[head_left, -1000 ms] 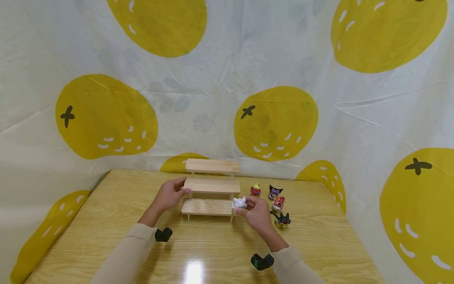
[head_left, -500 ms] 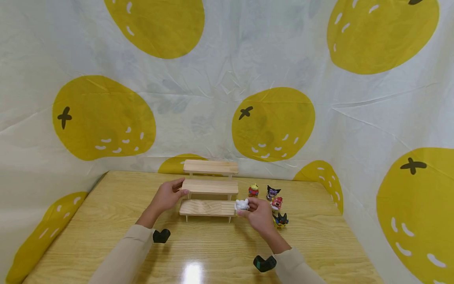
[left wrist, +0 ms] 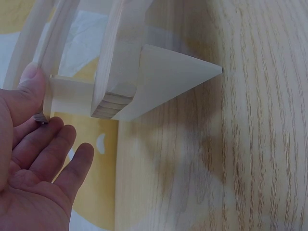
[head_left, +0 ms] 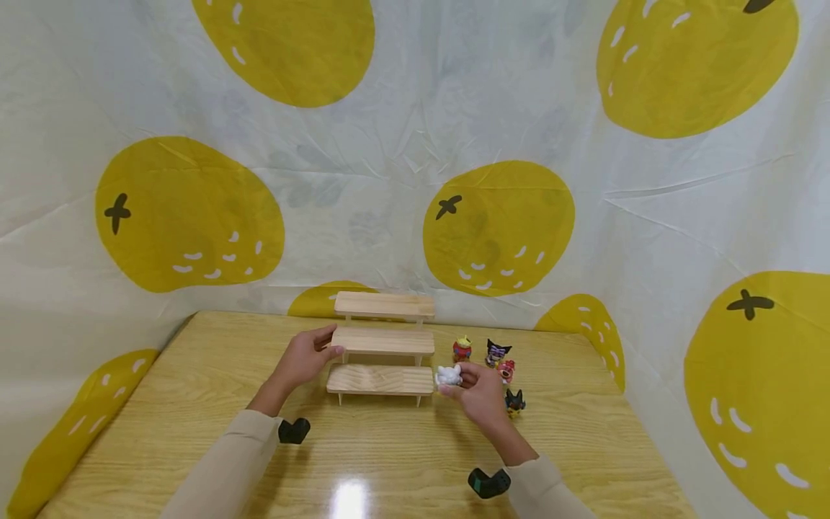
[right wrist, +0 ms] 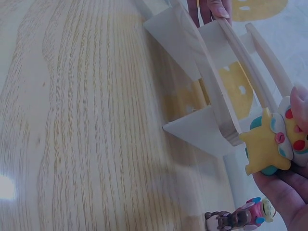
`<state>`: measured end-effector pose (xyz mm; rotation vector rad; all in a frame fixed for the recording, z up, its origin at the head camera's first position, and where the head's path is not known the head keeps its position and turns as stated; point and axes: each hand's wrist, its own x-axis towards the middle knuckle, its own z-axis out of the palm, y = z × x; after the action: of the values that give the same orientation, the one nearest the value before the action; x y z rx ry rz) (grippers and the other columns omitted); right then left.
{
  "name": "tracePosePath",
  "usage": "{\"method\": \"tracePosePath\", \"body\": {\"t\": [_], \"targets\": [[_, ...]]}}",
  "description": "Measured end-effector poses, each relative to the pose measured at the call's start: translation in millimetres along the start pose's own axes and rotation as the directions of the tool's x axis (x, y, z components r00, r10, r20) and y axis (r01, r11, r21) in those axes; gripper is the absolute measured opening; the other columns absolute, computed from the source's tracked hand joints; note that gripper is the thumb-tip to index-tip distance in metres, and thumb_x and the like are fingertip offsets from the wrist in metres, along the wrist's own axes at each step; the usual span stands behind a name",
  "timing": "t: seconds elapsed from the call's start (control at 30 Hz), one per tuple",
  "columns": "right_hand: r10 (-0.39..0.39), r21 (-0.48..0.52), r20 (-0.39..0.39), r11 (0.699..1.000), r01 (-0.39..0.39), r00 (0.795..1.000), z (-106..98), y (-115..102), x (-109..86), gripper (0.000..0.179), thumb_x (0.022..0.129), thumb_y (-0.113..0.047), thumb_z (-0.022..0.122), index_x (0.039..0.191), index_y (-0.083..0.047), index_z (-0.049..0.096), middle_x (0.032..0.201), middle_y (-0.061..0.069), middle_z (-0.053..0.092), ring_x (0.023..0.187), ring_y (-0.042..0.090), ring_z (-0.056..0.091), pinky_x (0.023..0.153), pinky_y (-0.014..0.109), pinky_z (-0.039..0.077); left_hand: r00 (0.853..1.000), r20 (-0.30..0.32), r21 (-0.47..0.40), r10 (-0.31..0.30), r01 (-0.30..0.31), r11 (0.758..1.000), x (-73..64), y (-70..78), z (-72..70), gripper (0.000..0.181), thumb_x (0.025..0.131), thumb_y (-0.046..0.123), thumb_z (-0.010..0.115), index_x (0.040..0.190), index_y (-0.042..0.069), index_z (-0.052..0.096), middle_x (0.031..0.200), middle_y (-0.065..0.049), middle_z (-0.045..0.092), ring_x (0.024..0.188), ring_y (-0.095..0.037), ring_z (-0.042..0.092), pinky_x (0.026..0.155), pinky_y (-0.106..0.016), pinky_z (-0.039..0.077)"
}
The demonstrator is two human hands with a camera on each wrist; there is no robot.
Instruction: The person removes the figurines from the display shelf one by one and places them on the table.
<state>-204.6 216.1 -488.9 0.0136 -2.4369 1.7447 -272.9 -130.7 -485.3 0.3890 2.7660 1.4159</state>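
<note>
A three-tier wooden display stand [head_left: 382,340] stands on the table. My left hand [head_left: 310,358] grips the left end of its middle shelf, thumb on top of the board and fingertips at its lower edge in the left wrist view. Just right of the bottom shelf [head_left: 379,378], my right hand [head_left: 481,393] pinches a small figurine [head_left: 447,376] between thumb and fingers. From the head its white back shows. In the right wrist view the figurine [right wrist: 269,144] has a yellow body, red cheeks, a white hood and teal parts, and overlaps the shelf's end.
Right of the stand are a red figurine with a yellow-green head [head_left: 462,348], a black-eared purple one [head_left: 497,351], a pink one [head_left: 506,371] and a black-and-yellow one [head_left: 515,402]. A fruit-print curtain [head_left: 363,216] hangs behind the table [head_left: 194,432].
My right hand has moved a little right with the figurine, from over the bottom shelf's right end to beside it. My left hand keeps its grip on the middle shelf.
</note>
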Motion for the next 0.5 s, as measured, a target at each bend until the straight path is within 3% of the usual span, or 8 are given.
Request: {"method": "tracePosePath", "body": {"t": [0.27,0.5], "targets": [[-0.01,-0.026,-0.024,1.0,0.009,1.0,-2.9,6.7,3.4,0.041,0.08,0.005,0.086,0.119,0.012,0.072,0.108,0.029,0.077,0.101,0.037,0.078,0.076,0.028,0.066,1.0,-0.004,0.008,0.016,-0.016,1.0,0.1,-0.5,1.3,0.066,0.105,0.029,0.065,0.159,0.0,0.041,0.158,-0.026,0.048,0.14,-0.044,0.055,0.109,-0.054,0.054],[-0.001,-0.036,-0.025,0.999,0.0,1.0,-7.8,9.6,2.4,0.044,0.082,0.003,0.085,0.122,0.014,0.07,0.111,0.03,0.076,0.104,0.04,0.077,0.077,0.031,0.066,1.0,-0.002,-0.003,-0.006,0.006,1.0,0.7,-0.8,1.4,0.066,0.105,0.028,0.065,0.16,0.001,0.04,0.159,-0.024,0.047,0.143,-0.042,0.053,0.111,-0.054,0.053]]}}
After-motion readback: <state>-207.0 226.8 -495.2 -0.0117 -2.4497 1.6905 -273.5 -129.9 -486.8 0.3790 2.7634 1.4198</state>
